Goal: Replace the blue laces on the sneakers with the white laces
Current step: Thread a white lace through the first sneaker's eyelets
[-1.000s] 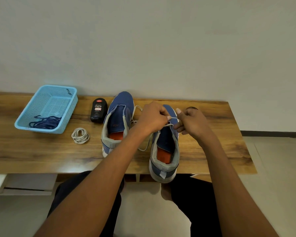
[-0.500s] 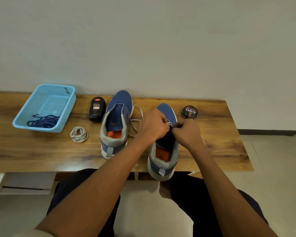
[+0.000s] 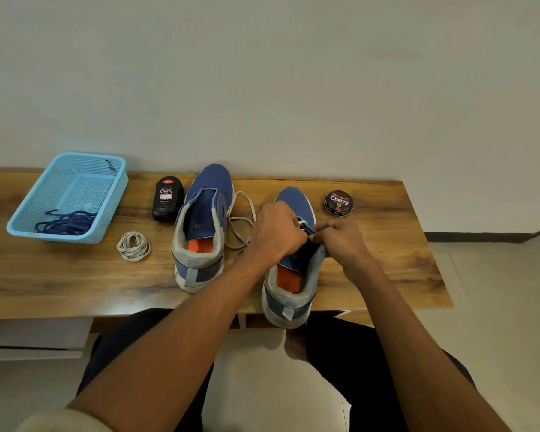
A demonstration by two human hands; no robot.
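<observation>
Pinching the thin white lace [image 3: 303, 224] with both hands, left hand [image 3: 276, 233] and right hand [image 3: 340, 241], we judged feeding its tip straight through the blue mesh sneaker's [image 3: 293, 269] eyelet best.

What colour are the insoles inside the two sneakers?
Orange, in both the left sneaker and the right sneaker; the head view, the only one, shows them near the heels.

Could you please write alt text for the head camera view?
Both hands, left hand and right hand, work a white lace at the right sneaker on a wooden table. The left sneaker stands beside it; blue laces lie in a blue basket.
</observation>
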